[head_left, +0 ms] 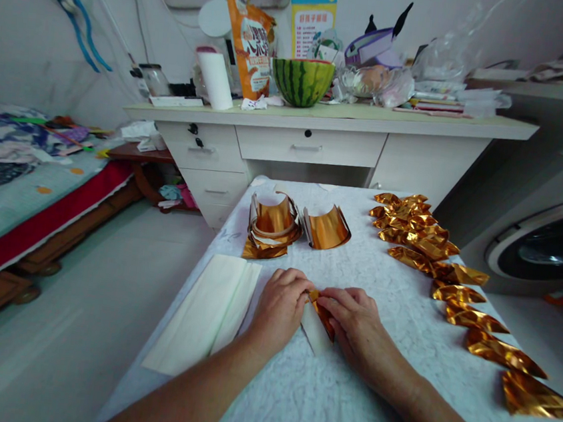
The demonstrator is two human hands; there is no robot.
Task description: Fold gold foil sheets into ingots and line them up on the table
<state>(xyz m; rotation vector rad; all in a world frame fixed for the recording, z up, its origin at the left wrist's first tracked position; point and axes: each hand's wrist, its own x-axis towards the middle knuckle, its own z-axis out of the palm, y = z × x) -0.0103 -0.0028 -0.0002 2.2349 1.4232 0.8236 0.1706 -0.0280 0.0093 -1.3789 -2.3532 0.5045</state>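
Observation:
At the middle of the cloth-covered table (pixel 366 408), my left hand (pixel 281 305) pinches the upper left end of a small gold foil sheet (pixel 323 315). My right hand (pixel 357 323) is closed on the same foil from the right, its fingers near the top edge. A white paper strip (pixel 315 332) shows below the foil, between the hands. Left of my left hand lies a stack of pale paper (pixel 205 310). Beyond the hands stand curled gold foil sheets (pixel 272 227) and a second curled bundle (pixel 328 228).
Several folded gold foil pieces (pixel 458 293) run down the table's right side. Behind stands a white desk (pixel 316 119) with a halved watermelon (pixel 302 82) and an orange bag (pixel 251 50). A washing machine (pixel 529 197) is at right, a bed (pixel 34 212) at left.

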